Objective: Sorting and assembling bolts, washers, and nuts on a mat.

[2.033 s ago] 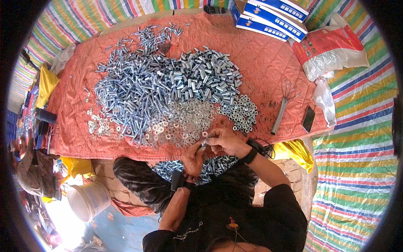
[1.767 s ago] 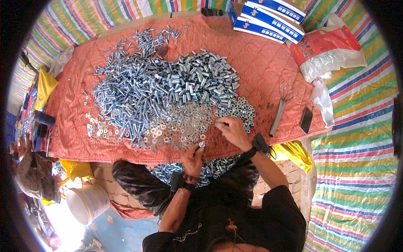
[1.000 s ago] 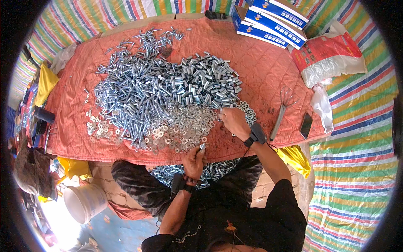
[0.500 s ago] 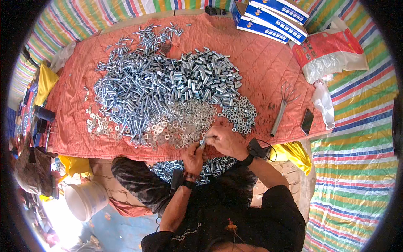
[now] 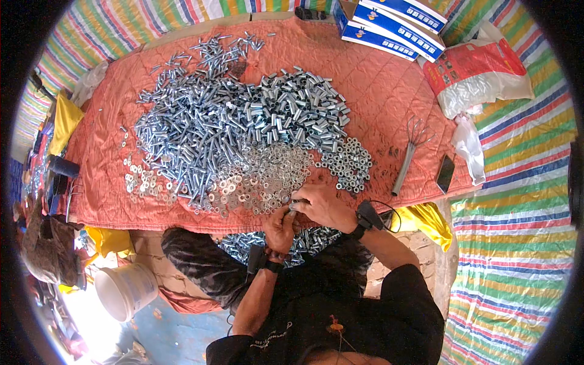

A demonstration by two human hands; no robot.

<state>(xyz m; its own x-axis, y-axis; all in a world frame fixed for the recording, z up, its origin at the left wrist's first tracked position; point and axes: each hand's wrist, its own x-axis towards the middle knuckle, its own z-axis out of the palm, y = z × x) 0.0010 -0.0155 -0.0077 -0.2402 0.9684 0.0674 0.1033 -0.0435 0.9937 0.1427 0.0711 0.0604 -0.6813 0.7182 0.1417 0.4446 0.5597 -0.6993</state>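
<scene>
My left hand (image 5: 279, 230) is closed around a small silvery bolt (image 5: 292, 212), just over the near edge of the table. From the right, my right hand (image 5: 323, 205) pinches at the upper end of the same bolt, its thumb and forefinger touching it. The fingers cover most of the bolt, so any nut or washer on it cannot be made out. Right beyond my hands lies a heap of flat washers (image 5: 267, 173). A patch of hex nuts (image 5: 348, 164) sits to its right, with metal sleeves (image 5: 298, 109) and long bolts (image 5: 188, 125) piled farther back.
More metal fasteners (image 5: 313, 243) lie below the table edge, over my lap. On the red quilted cloth (image 5: 389, 91) rest a wire claw tool (image 5: 404, 164) and a phone (image 5: 445, 174). Blue-white boxes (image 5: 395, 30) and a plastic bag (image 5: 480, 79) stand far right; a white bucket (image 5: 125, 292) stands lower left.
The right fingers have shifted slightly left and down, over the top of the bolt, covering more of it. My left hand stays nearly in place.
</scene>
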